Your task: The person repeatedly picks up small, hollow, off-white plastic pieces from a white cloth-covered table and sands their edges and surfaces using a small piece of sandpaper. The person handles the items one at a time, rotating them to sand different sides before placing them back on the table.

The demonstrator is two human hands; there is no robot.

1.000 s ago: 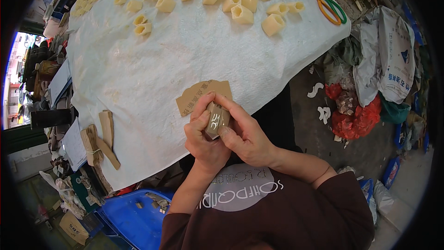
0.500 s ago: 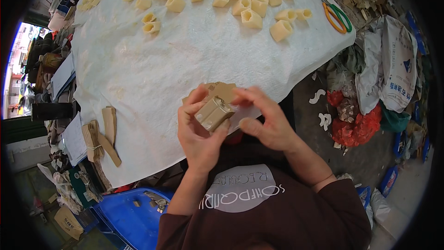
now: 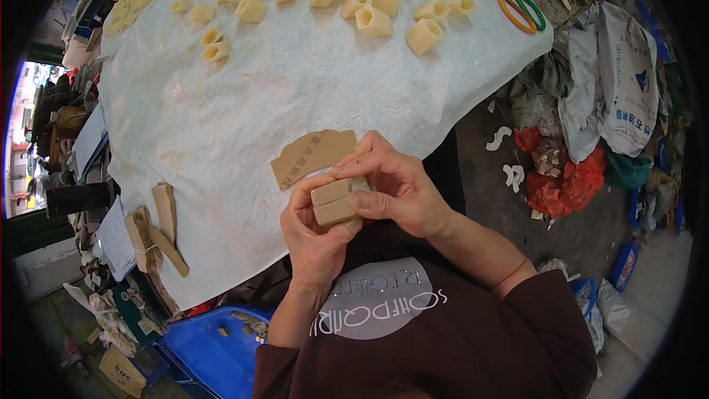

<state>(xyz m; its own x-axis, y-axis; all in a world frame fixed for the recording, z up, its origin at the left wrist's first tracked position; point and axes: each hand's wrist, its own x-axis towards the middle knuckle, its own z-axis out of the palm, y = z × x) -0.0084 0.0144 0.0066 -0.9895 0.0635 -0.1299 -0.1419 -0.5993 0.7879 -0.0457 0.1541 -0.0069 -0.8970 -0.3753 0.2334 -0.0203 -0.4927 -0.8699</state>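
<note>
Over the near edge of the sheet-covered table, my left hand (image 3: 316, 247) closes round a small tan block (image 3: 332, 203) with a groove across its face. My right hand (image 3: 406, 193) grips the block's right end, its thumb pressed on the face and its fingers along the top. Part of the block is hidden behind the fingers. Just beyond my hands lies a flat brown cardboard piece (image 3: 314, 157) with a scalloped edge and printing on it.
The white sheet (image 3: 221, 118) bears several pale yellow hollow pieces (image 3: 373, 22) at the far side. Scissors (image 3: 517, 7) with orange and green handles lie far right. Brown strips (image 3: 171, 222) lie at the left edge. A blue basin (image 3: 210, 347) stands below; red bags (image 3: 569, 188) sit at right.
My right hand has come in from the right and taken hold of the block. The block has turned, showing its grooved face. The view has shifted slightly, and more of the cardboard piece shows.
</note>
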